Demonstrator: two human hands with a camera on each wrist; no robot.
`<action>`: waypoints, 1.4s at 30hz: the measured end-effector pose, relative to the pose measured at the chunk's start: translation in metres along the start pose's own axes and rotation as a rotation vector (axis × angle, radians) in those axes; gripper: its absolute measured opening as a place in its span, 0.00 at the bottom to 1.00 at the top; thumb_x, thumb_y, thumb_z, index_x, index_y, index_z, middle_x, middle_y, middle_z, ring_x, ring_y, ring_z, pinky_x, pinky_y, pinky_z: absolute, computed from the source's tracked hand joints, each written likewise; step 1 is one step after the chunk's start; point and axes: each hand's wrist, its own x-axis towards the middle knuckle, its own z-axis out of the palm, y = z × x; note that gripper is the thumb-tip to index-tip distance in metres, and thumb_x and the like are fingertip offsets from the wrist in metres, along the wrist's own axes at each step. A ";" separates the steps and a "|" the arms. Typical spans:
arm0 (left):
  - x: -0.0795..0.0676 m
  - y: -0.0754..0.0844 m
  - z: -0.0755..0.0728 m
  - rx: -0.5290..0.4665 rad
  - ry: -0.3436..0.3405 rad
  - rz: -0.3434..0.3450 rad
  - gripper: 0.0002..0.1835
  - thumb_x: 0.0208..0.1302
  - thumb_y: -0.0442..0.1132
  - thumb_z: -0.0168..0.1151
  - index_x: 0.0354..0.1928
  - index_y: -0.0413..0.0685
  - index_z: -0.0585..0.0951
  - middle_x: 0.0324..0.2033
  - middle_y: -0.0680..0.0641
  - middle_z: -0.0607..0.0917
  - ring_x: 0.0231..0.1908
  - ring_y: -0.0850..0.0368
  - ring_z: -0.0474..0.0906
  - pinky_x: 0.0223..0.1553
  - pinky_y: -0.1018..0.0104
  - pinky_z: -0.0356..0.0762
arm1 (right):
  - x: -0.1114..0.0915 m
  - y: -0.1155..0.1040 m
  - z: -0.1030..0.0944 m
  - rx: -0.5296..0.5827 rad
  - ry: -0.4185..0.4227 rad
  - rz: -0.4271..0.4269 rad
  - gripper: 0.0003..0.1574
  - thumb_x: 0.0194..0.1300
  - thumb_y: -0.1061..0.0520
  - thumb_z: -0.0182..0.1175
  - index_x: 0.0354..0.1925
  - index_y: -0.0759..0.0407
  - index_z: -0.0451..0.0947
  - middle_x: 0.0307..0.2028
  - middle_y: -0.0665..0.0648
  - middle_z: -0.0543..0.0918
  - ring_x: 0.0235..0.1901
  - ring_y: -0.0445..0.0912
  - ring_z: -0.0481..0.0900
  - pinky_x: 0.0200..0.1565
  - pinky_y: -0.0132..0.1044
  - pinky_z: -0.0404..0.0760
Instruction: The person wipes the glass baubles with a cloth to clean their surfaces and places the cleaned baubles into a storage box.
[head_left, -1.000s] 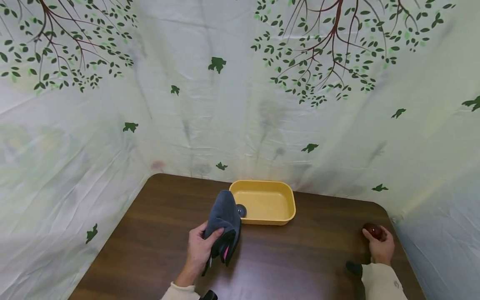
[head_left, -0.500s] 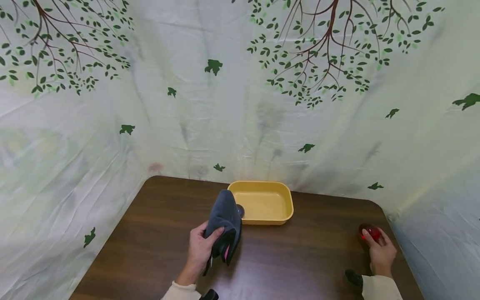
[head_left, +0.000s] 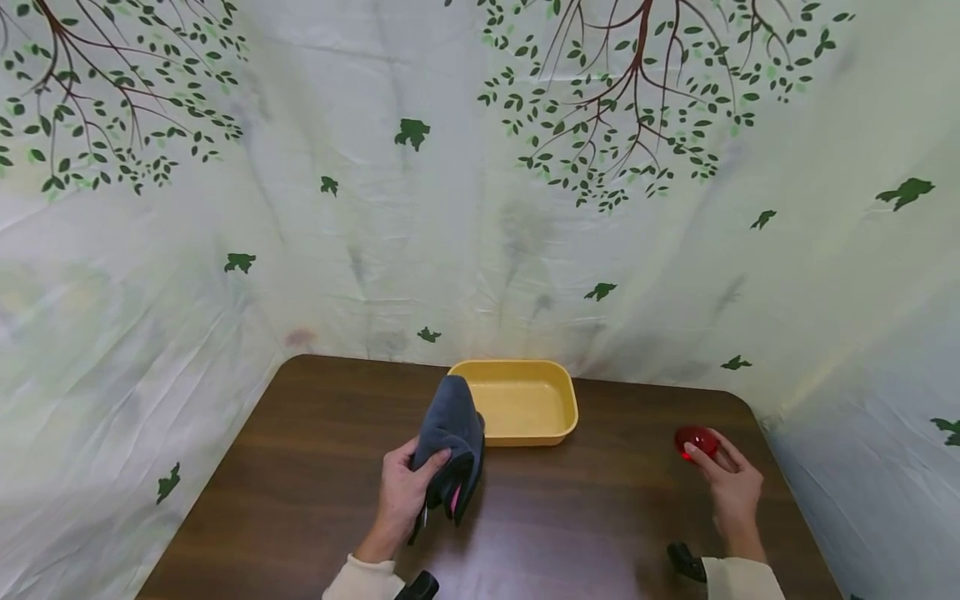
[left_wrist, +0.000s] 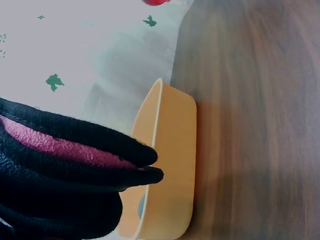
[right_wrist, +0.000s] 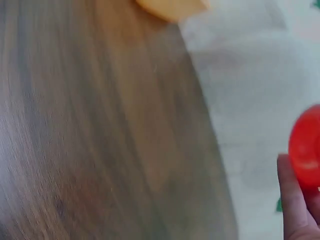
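Note:
In the head view, my left hand (head_left: 402, 483) grips a folded dark blue-grey cloth item (head_left: 448, 425) with black edges and a pink strip inside. It hangs in front of the tub's left end; the left wrist view shows its black layers and pink lining (left_wrist: 65, 142) close up. My right hand (head_left: 733, 492) holds a shiny red round thing (head_left: 696, 442) between thumb and fingers above the table's right side. In the right wrist view this red thing (right_wrist: 306, 145) is cut off by the frame edge.
A yellow tub (head_left: 525, 437) stands at the back middle of the brown wooden table (head_left: 315, 467). Inside it shows a blue-grey round thing (left_wrist: 142, 206), mostly hidden. A hanging sheet (head_left: 480, 208) with leaf prints closes off the back and sides.
My right hand has lifted the red thing and moved left with it. The red thing looks brighter than before. My left hand keeps its grip and has barely moved.

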 end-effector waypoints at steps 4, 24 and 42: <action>0.001 -0.001 0.001 0.004 0.000 -0.003 0.12 0.55 0.25 0.68 0.41 0.24 0.80 0.30 0.51 0.86 0.30 0.61 0.81 0.34 0.70 0.81 | -0.020 -0.016 0.019 -0.041 -0.104 0.006 0.38 0.55 0.62 0.71 0.63 0.64 0.71 0.37 0.37 0.84 0.39 0.33 0.82 0.38 0.26 0.81; 0.005 0.002 0.007 -0.026 -0.030 -0.033 0.14 0.57 0.26 0.67 0.43 0.23 0.80 0.30 0.55 0.86 0.31 0.61 0.83 0.36 0.69 0.81 | -0.088 -0.011 0.139 -0.030 -0.450 -0.267 0.33 0.47 0.74 0.71 0.55 0.72 0.75 0.46 0.59 0.85 0.42 0.41 0.84 0.43 0.33 0.82; 0.010 0.004 0.023 -0.075 -0.096 -0.005 0.13 0.57 0.25 0.66 0.43 0.22 0.79 0.28 0.54 0.86 0.28 0.59 0.82 0.35 0.69 0.81 | -0.130 -0.027 0.203 0.072 -0.705 -0.302 0.35 0.50 0.68 0.72 0.58 0.69 0.73 0.50 0.69 0.81 0.45 0.48 0.84 0.45 0.40 0.81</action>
